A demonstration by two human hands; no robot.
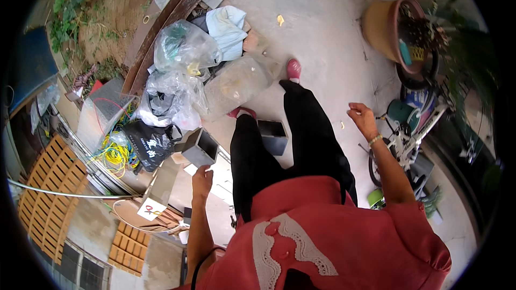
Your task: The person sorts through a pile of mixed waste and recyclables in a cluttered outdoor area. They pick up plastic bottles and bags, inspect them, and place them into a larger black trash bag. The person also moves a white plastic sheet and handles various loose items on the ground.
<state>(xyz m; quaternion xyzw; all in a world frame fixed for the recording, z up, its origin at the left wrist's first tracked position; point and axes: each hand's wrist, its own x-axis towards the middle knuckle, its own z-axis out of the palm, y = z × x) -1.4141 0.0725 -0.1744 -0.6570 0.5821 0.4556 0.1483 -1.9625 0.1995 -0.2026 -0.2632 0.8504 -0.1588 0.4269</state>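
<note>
My left hand (202,179) hangs beside my left leg, fingers loosely curled around nothing visible. In the picture it lies just below an open-topped grey box (193,154); whether it touches the box's edge is hard to see, but no grip shows. My right hand (363,120), with a beaded bracelet (375,140) at the wrist, is held out to the right, empty and loosely bent. Another dark grey box (275,145) shows on the floor between my legs. My pink shoes (294,69) are on the concrete floor, one ahead of the other.
Clear plastic bags (187,46), a light blue cloth (226,28) and a black bag (151,145) are heaped ahead on the left. Yellow cord (115,153) lies tangled nearby. To the right stand a large plant pot (381,28) and a white bicycle (423,133).
</note>
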